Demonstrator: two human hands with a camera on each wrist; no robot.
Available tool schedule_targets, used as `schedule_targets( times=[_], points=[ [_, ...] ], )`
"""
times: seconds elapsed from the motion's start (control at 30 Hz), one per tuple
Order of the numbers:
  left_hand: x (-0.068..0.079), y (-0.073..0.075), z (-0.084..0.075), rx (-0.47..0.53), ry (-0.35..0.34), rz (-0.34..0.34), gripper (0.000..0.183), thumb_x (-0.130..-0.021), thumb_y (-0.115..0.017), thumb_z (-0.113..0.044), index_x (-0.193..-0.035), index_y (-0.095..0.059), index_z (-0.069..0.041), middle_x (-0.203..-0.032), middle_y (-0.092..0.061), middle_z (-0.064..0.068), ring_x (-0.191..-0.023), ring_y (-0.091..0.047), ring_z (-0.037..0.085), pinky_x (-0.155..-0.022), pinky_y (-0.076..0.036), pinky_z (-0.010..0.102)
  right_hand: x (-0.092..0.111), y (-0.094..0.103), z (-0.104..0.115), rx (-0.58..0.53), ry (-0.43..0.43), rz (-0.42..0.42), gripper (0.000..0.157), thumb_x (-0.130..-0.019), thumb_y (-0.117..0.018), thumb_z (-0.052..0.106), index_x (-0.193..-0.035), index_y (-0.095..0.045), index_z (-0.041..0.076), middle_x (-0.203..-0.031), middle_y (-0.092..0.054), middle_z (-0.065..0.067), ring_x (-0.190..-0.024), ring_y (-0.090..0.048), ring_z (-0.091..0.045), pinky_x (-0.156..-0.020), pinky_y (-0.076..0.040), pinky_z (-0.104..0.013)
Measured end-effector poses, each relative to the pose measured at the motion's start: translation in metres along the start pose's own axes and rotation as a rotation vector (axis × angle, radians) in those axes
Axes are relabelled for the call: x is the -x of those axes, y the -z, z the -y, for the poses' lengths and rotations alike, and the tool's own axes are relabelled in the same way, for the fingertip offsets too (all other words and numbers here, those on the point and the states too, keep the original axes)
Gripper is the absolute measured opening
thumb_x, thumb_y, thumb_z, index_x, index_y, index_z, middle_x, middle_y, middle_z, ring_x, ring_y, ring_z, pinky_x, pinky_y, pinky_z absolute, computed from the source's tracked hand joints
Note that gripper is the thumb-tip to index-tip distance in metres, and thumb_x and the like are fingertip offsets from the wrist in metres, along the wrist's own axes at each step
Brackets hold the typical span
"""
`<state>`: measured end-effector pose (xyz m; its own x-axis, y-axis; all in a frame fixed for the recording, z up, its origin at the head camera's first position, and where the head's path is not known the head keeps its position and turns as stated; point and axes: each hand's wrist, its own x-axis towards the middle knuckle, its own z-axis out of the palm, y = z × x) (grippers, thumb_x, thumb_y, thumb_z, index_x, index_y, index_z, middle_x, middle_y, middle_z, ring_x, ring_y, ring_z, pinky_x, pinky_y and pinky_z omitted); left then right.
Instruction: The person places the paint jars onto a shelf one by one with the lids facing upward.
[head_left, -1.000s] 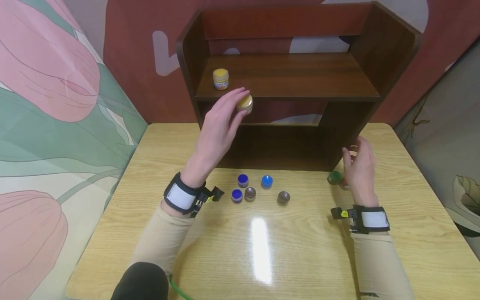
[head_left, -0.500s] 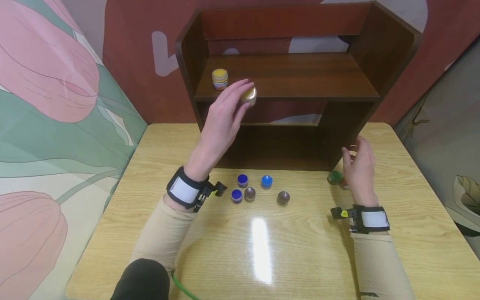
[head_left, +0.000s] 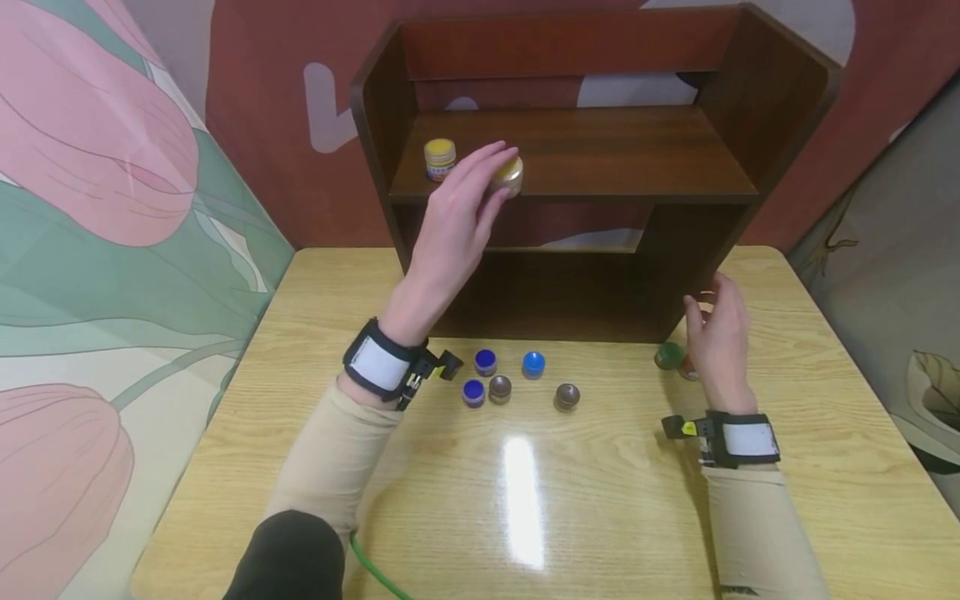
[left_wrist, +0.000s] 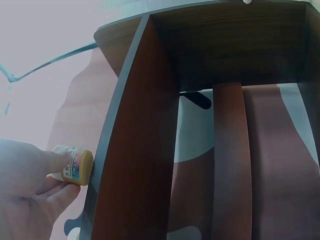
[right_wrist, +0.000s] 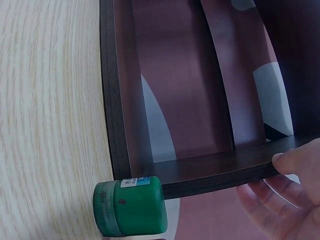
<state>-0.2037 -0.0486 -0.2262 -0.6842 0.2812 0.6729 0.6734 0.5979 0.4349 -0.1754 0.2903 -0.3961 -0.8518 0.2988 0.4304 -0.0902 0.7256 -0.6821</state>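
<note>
My left hand (head_left: pixel 450 221) pinches a small paint jar with a yellow lid (head_left: pixel 510 175) between thumb and fingers, at the front edge of the upper shelf. The left wrist view shows this paint jar (left_wrist: pixel 72 165) lying close beside the board's edge, its label visible. Another yellow-lidded jar (head_left: pixel 440 158) stands on the shelf's left end, partly overlapped by my left hand. My right hand (head_left: pixel 722 342) grips the right side panel of the dark brown shelf unit (right_wrist: pixel 225 172), thumb (right_wrist: pixel 285 162) on its front edge and fingers round the outer side. A green jar (right_wrist: pixel 131 206) stands by the panel's foot.
On the table (head_left: pixel 600 492) before the shelf unit stand two dark blue jars (head_left: pixel 485 361), a lighter blue jar (head_left: pixel 533 364) and two brown jars (head_left: pixel 567 396). A reddish jar (head_left: pixel 688 368) is partly hidden by my right hand. A green cable (head_left: pixel 375 575) hangs near my left sleeve.
My left hand has risen and moved slightly right with the yellow-lidded paint jar, from below the upper shelf's edge to just above it. My right hand has stayed in place.
</note>
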Motion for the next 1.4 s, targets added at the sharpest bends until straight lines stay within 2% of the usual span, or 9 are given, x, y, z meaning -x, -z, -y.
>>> schedule_targets(
  times=[0.27,0.37,0.5,0.57,0.7,0.87,1.2,1.4],
  points=[
    [-0.005,-0.003,0.002,-0.008,0.005,0.004,0.039,-0.1,-0.057,-0.013,-0.139,-0.057,-0.007,-0.148,-0.054,0.012,-0.139,-0.05,0.019,-0.116,-0.038,0.021,0.0,0.001,0.0,0.0,0.003,0.002,0.043,-0.101,-0.056,0.016,-0.141,-0.048,0.004,-0.132,-0.058,-0.02,-0.116,-0.06,-0.035,-0.079,-0.041,-0.019],
    [-0.006,-0.005,0.002,-0.02,0.004,0.002,0.04,-0.1,-0.057,-0.012,-0.139,-0.057,-0.006,-0.148,-0.054,0.012,-0.139,-0.051,0.019,-0.115,-0.039,0.02,0.001,0.002,0.001,-0.003,0.002,0.004,0.043,-0.101,-0.056,0.016,-0.142,-0.047,0.004,-0.132,-0.058,-0.02,-0.116,-0.06,-0.035,-0.082,-0.046,-0.026],
    [-0.008,-0.007,0.003,-0.033,0.006,-0.005,0.04,-0.1,-0.057,-0.011,-0.139,-0.057,-0.005,-0.147,-0.054,0.012,-0.139,-0.051,0.02,-0.115,-0.038,0.02,0.001,0.002,0.002,-0.01,-0.001,0.009,0.043,-0.101,-0.054,0.015,-0.142,-0.046,0.004,-0.132,-0.057,-0.021,-0.117,-0.059,-0.035,-0.088,-0.052,-0.046],
    [-0.009,-0.007,0.004,-0.041,0.008,-0.008,0.039,-0.1,-0.057,-0.011,-0.139,-0.057,-0.005,-0.147,-0.054,0.012,-0.139,-0.051,0.021,-0.115,-0.038,0.019,0.001,0.002,0.002,-0.009,-0.001,0.011,0.043,-0.102,-0.054,0.015,-0.142,-0.046,0.003,-0.132,-0.057,-0.022,-0.117,-0.059,-0.036,-0.089,-0.053,-0.052],
    [-0.011,-0.008,0.005,-0.053,0.007,-0.015,0.038,-0.101,-0.054,-0.01,-0.139,-0.057,-0.005,-0.147,-0.054,0.013,-0.138,-0.051,0.022,-0.116,-0.037,0.02,0.001,0.002,0.002,0.003,-0.002,0.011,0.043,-0.102,-0.054,0.015,-0.142,-0.046,0.004,-0.132,-0.057,-0.021,-0.117,-0.059,-0.036,-0.089,-0.053,-0.05],
    [-0.013,-0.01,0.006,-0.054,0.046,-0.001,0.039,-0.101,-0.054,-0.01,-0.14,-0.056,-0.006,-0.149,-0.053,0.011,-0.141,-0.049,0.019,-0.117,-0.034,0.018,0.001,0.001,0.002,0.018,0.0,0.011,0.043,-0.102,-0.054,0.015,-0.142,-0.046,0.005,-0.133,-0.057,-0.02,-0.118,-0.059,-0.034,-0.088,-0.051,-0.046],
    [-0.02,-0.012,0.005,-0.103,0.098,0.042,0.041,-0.101,-0.054,-0.011,-0.142,-0.055,-0.008,-0.152,-0.05,0.01,-0.143,-0.046,0.018,-0.117,-0.033,0.018,0.002,0.001,0.002,-0.009,0.005,0.002,0.042,-0.101,-0.054,0.014,-0.141,-0.046,0.002,-0.131,-0.057,-0.023,-0.117,-0.059,-0.037,-0.089,-0.052,-0.053],
    [-0.021,-0.013,0.004,-0.148,0.087,0.061,0.04,-0.103,-0.051,-0.009,-0.143,-0.054,-0.008,-0.155,-0.047,0.011,-0.144,-0.045,0.02,-0.118,-0.034,0.022,0.002,0.001,0.003,-0.011,0.008,-0.002,0.042,-0.101,-0.055,0.012,-0.141,-0.047,0.001,-0.131,-0.057,-0.023,-0.116,-0.06,-0.038,-0.088,-0.052,-0.053]
  ],
)
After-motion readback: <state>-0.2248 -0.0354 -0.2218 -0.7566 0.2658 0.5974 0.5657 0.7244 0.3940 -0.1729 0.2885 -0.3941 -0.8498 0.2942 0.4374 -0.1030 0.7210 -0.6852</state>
